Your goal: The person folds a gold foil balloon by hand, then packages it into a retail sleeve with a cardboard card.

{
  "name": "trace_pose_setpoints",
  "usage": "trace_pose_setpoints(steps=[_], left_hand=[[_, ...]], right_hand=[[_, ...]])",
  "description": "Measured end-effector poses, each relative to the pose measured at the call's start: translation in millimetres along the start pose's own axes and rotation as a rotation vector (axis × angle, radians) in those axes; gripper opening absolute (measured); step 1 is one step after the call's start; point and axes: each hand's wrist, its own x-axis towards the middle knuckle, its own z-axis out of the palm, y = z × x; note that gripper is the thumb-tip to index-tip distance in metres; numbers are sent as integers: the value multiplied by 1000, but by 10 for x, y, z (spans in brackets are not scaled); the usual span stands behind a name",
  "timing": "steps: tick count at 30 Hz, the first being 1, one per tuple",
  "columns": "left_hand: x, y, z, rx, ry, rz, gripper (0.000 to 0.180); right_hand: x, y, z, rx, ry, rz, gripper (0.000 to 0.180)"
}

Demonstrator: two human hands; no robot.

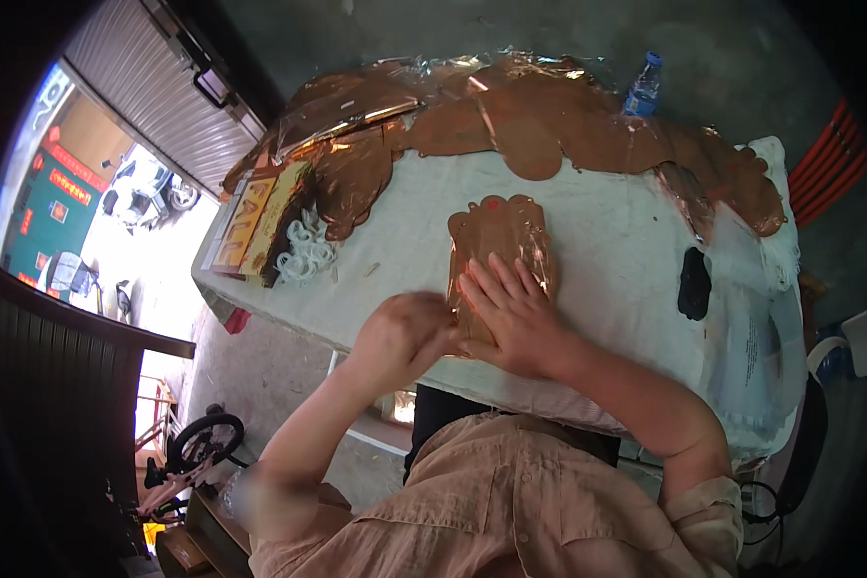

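A flat, copper-coloured foil piece point(504, 223), which looks like a folded, uninflated foil balloon, lies upright to me near the table's front edge. Its top has rounded lobes and a small red mark. My right hand point(515, 323) rests flat on its lower half, fingers spread and pressing on the foil. At its lower left edge is my left hand point(405, 332), with the fingers curled inward and slightly blurred. The fingertips meet the foil's edge there, but what is between them is hidden.
More copper foil pieces point(511, 120) spread along the table's point(395, 222) far side. A yellow box point(272, 226) and white coiled strips point(306, 250) sit at left. A water bottle point(643, 87) stands at the back; a black object point(694, 283) and clear plastic sheets point(747, 337) lie right.
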Motion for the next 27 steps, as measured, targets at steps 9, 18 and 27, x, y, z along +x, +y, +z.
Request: trace_pose_setpoints(steps=[9, 18, 27], left_hand=[[633, -242, 310, -128, 67, 143, 50], [631, -158, 351, -46, 18, 76, 74], [623, -157, 329, 11, 3, 86, 71]], right_hand=[[0, 16, 93, 75, 81, -5, 77], [-26, 289, -108, 921, 322, 232, 23], [-326, 863, -409, 776, 235, 474, 15]])
